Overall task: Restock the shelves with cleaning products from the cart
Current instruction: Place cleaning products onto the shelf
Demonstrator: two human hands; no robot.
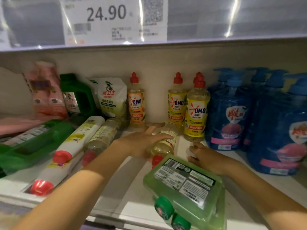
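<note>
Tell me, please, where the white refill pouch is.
In the head view, the white pouch stands at the back of the shelf, left of centre, between the upright green jug and the orange OMO bottle.

A yellow OMO bottle with a red cap lies on its side on the shelf, cap toward the front. A green twin-pack lies flat just before it, label up.
</note>
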